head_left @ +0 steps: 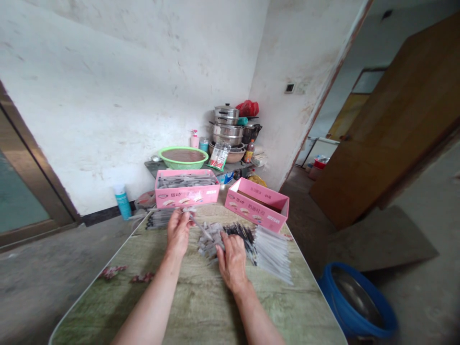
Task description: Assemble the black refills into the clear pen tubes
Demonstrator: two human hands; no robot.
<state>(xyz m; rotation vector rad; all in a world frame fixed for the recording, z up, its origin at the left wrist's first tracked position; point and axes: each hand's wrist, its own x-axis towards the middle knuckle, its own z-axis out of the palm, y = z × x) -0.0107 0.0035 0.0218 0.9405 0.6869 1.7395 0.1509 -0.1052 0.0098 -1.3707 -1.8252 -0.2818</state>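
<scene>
My left hand (178,232) is closed in a pinch on a thin, clear pen-like tube (201,226) that slants down toward the middle of the table. My right hand (233,258) rests over a pile of small whitish, cap-like pieces (208,242). Its thumb and index finger close at the pile's edge, and what lies between them is too small to name. Beside that hand are many thin black pen-like sticks (244,235). Further right, long translucent tubes (273,254) lie fanned out. Behind my left hand lies a row of grey, dark-tipped sticks (158,218).
A pink box (187,195) filled with similar sticks stands at the table's far edge, near another pink box (257,206). Beyond are a green basin (183,158) and stacked steel pots (227,127). A blue barrel (328,287) stands right of the table (201,306); a spray can (122,202) stands left.
</scene>
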